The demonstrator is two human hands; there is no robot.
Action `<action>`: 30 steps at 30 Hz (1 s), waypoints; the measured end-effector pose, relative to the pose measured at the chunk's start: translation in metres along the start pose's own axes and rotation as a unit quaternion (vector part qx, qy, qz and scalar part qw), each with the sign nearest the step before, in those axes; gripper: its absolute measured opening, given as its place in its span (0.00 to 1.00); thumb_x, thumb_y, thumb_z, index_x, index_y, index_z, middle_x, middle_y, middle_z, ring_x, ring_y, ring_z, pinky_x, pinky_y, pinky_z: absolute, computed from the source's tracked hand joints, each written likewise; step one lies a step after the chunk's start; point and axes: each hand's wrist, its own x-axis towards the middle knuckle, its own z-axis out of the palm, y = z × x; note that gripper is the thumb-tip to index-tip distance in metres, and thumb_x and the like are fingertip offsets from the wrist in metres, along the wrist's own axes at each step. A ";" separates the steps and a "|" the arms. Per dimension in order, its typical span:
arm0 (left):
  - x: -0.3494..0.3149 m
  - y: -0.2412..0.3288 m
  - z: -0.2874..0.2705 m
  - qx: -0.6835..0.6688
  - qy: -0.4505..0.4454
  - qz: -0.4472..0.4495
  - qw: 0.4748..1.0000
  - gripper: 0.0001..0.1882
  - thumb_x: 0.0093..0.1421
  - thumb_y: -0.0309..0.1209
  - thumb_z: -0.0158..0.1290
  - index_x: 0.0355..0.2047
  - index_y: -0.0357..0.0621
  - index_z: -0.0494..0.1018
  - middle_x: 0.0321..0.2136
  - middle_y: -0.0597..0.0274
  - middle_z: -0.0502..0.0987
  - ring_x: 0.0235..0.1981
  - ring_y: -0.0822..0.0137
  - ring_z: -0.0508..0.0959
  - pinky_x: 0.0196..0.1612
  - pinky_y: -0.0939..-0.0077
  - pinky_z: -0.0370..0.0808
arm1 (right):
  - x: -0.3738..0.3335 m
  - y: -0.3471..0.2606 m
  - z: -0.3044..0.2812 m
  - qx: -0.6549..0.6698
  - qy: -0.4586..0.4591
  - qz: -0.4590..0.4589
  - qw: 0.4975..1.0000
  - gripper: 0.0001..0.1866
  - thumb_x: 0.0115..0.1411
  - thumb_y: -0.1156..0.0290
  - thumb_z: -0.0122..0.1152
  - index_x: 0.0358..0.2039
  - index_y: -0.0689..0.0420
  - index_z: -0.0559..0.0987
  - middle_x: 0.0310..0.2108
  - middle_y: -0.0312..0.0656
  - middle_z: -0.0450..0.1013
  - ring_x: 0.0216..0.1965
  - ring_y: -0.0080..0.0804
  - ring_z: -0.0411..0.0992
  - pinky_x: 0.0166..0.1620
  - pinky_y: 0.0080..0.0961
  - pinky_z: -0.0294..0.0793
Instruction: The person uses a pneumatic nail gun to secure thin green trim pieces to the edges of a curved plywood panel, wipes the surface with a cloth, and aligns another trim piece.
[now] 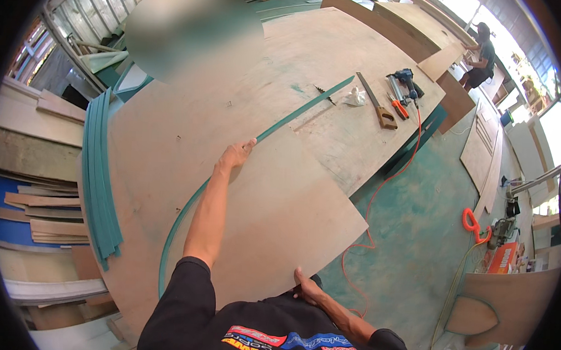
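Closest in, the plywood panel is pinched at its edge by the right hand; beyond, the green strip, laid beside it over the bench, is held in the left hand's closed grip. Alignment seemingly being done; steadying called for next.

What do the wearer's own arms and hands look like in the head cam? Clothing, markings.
Left hand and right hand: both ungloved, nothing visible worn on the wrists. Forearms bare. Black short-sleeved shirt, with plain sleeves ending around the elbows. Multicolour print across the shirt front: red, blue, yellow and purplish blocks.
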 end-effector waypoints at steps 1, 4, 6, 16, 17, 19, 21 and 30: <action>0.006 -0.011 -0.003 -0.004 0.012 -0.011 1.000 0.42 0.64 0.69 0.31 0.57 0.50 0.73 0.52 0.40 0.75 0.57 0.42 0.72 0.60 0.54 0.68 | 0.007 -0.003 0.003 -0.016 0.024 -0.004 1.000 0.44 0.65 0.29 0.33 0.65 0.55 0.64 0.56 0.37 0.71 0.47 0.30 0.72 0.34 0.21 0.70; 0.019 -0.066 -0.017 -0.027 0.080 -0.009 0.996 0.42 0.64 0.68 0.32 0.55 0.47 0.75 0.49 0.40 0.77 0.55 0.42 0.74 0.59 0.54 0.69 | 0.018 -0.035 0.023 -0.061 0.091 -0.018 0.994 0.46 0.65 0.29 0.34 0.58 0.61 0.71 0.50 0.41 0.75 0.43 0.28 0.72 0.33 0.23 0.72; 0.022 -0.079 -0.012 -0.044 0.119 -0.020 0.992 0.41 0.65 0.68 0.33 0.53 0.45 0.77 0.47 0.39 0.78 0.53 0.43 0.75 0.58 0.54 0.70 | 0.024 -0.049 0.025 -0.070 0.128 -0.032 0.989 0.46 0.64 0.29 0.35 0.53 0.65 0.75 0.45 0.44 0.76 0.40 0.27 0.73 0.32 0.25 0.72; 0.008 -0.107 0.014 0.035 0.271 -0.082 0.958 0.21 0.64 0.47 0.52 0.33 0.39 0.80 0.33 0.41 0.81 0.38 0.42 0.81 0.44 0.52 0.77 | 0.050 -0.081 0.010 -0.115 0.191 -0.118 0.968 0.49 0.64 0.30 0.39 0.39 0.74 0.80 0.31 0.52 0.78 0.28 0.39 0.77 0.34 0.34 0.77; 0.005 -0.113 0.015 0.034 0.293 -0.098 0.950 0.19 0.63 0.45 0.54 0.31 0.38 0.79 0.32 0.42 0.81 0.37 0.42 0.81 0.43 0.52 0.77 | 0.047 -0.088 0.011 -0.145 0.191 -0.132 0.962 0.49 0.65 0.31 0.39 0.39 0.76 0.80 0.29 0.53 0.79 0.26 0.41 0.78 0.35 0.36 0.78; 0.002 -0.092 0.018 0.016 0.268 -0.095 0.958 0.19 0.63 0.44 0.54 0.36 0.37 0.79 0.34 0.42 0.81 0.39 0.42 0.81 0.44 0.52 0.77 | 0.073 -0.074 -0.033 -0.229 0.247 -0.084 0.938 0.45 0.65 0.33 0.43 0.34 0.73 0.81 0.27 0.57 0.78 0.30 0.44 0.78 0.38 0.41 0.77; -0.018 -0.102 0.015 0.027 0.300 -0.089 0.949 0.19 0.63 0.42 0.55 0.42 0.36 0.77 0.39 0.43 0.81 0.43 0.44 0.80 0.47 0.52 0.75 | 0.080 -0.080 -0.040 -0.352 0.288 -0.084 0.887 0.41 0.64 0.36 0.47 0.30 0.70 0.82 0.24 0.55 0.78 0.30 0.44 0.79 0.39 0.41 0.76; -0.161 -0.175 0.053 0.188 0.401 -0.202 0.874 0.19 0.62 0.37 0.57 0.49 0.38 0.71 0.45 0.51 0.77 0.50 0.53 0.74 0.56 0.56 0.67 | 0.082 -0.150 -0.038 -0.492 0.333 -0.209 0.777 0.27 0.61 0.47 0.59 0.23 0.62 0.83 0.17 0.46 0.77 0.24 0.41 0.79 0.34 0.38 0.76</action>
